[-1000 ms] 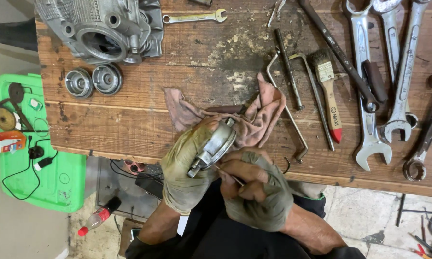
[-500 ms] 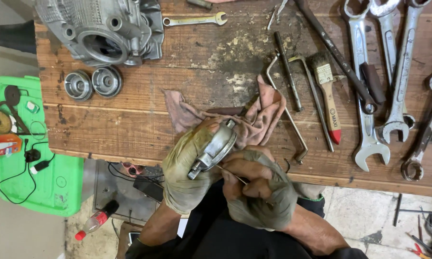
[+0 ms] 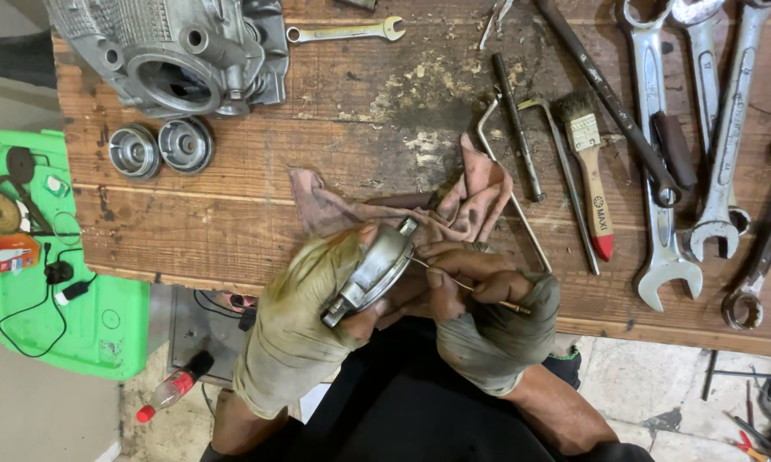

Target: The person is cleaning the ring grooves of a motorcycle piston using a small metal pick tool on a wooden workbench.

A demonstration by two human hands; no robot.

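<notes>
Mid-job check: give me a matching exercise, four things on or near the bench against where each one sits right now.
Things:
1. round metal part
2. thin pick
3. paintbrush
4. green lid

Places:
A. on the floor, off the bench's end
B. gripped by the left hand
C. lying on the wooden bench among the wrenches
D. pinched in the right hand

Pairs: 1-B, 2-D, 3-C, 4-A

hands (image 3: 403, 325): grimy olive fingerless gloves | clothing: dark, perhaps black
</notes>
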